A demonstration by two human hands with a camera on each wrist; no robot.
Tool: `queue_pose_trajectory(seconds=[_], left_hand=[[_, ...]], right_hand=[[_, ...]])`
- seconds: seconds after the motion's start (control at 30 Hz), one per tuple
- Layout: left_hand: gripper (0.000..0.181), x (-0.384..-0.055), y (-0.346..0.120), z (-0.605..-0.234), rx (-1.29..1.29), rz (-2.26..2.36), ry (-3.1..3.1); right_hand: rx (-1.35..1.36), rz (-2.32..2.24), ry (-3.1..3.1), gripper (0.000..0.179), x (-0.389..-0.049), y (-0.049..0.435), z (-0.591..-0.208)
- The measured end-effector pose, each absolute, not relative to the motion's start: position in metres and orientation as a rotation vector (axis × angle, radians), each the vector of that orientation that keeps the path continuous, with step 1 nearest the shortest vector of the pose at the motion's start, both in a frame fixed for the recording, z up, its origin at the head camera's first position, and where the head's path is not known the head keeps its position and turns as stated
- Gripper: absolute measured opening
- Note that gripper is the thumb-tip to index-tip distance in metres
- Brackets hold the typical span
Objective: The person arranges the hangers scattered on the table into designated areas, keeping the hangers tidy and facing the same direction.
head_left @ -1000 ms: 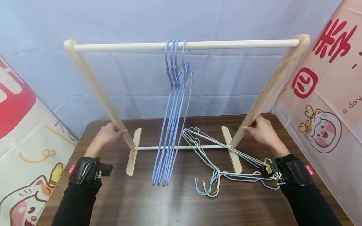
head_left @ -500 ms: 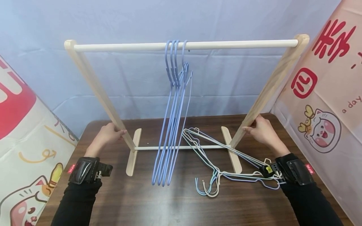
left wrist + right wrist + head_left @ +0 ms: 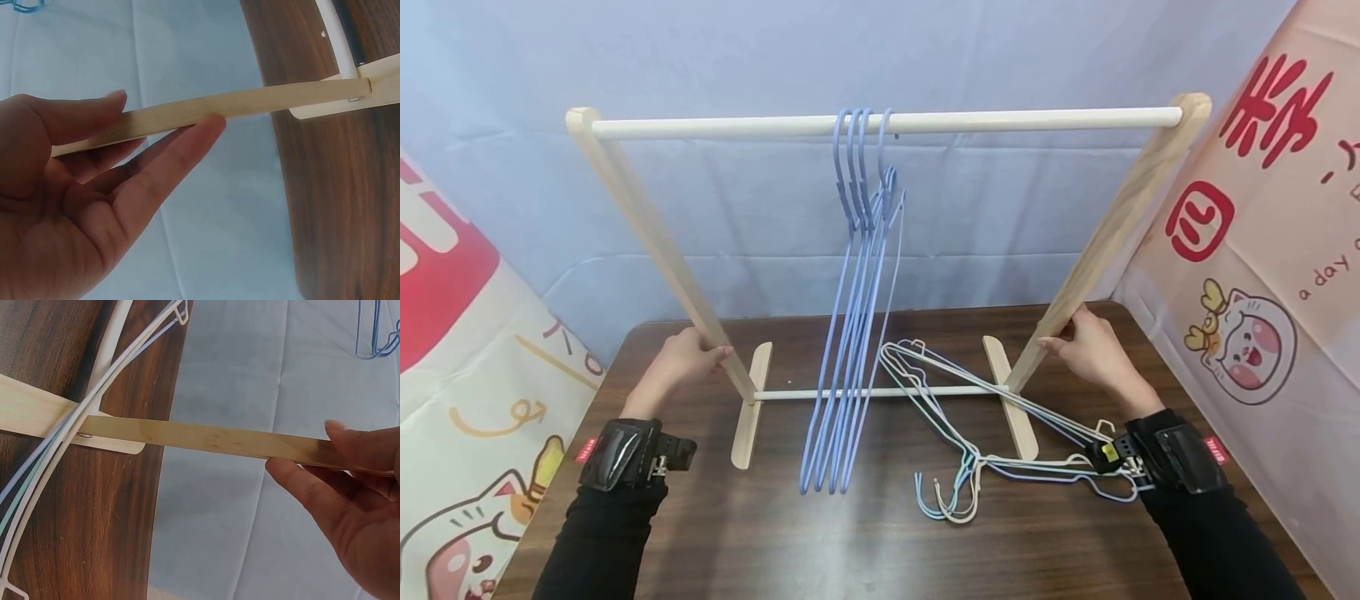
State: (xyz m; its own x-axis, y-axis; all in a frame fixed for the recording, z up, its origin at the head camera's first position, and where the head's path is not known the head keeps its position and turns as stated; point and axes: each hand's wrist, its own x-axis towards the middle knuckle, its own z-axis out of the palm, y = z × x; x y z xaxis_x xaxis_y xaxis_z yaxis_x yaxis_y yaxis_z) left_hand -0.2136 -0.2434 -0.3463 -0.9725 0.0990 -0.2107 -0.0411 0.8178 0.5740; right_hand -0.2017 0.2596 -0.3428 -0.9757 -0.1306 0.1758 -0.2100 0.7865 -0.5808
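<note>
While the rack (image 3: 1000, 121) is stood on the tabletop (image 3: 730, 533), its left post (image 3: 649, 229) is pinched low by the fingers (image 3: 165, 172) of the left hand (image 3: 679, 364) and its right post (image 3: 1107, 243) likewise by those of the right hand (image 3: 1096, 354); blue hangers (image 3: 859, 275) are hung between the posts.

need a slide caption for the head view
Left hand and right hand hold a rack; blue hangers hang from it, and more hangers lie across its right foot.

Rail (image 3: 1000, 122): white
Posts (image 3: 1107, 239): pale, grained
Hung hangers (image 3: 867, 237): periwinkle blue
Loose hangers (image 3: 981, 461): cream, mint, blue
Table (image 3: 775, 542): dark brown woodgrain
Backdrop (image 3: 745, 58): pale blue
Sleeves (image 3: 601, 542): black
Right banner (image 3: 1273, 229): peach, red-lettered
</note>
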Motion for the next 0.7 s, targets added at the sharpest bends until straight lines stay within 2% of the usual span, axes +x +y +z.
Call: queue_pose_trajectory(seconds=[0.3,0.5,0.7], left_hand=[[0.035,-0.213,-0.243,-0.346,0.035,0.877,2.775],[0.035,-0.213,-0.241,-0.345,0.025,0.878,2.775],[0.035,-0.212,-0.240,-0.344,0.034,0.860,2.790]], right_hand=[[0.288,0.906,-2.833,0.036,-0.199,0.260,-0.344],[0.190,0.861,-2.889,0.041,-0.193,0.257,-0.341],[0.140,0.839,-2.948,0.026,-0.185,0.257,-0.345]])
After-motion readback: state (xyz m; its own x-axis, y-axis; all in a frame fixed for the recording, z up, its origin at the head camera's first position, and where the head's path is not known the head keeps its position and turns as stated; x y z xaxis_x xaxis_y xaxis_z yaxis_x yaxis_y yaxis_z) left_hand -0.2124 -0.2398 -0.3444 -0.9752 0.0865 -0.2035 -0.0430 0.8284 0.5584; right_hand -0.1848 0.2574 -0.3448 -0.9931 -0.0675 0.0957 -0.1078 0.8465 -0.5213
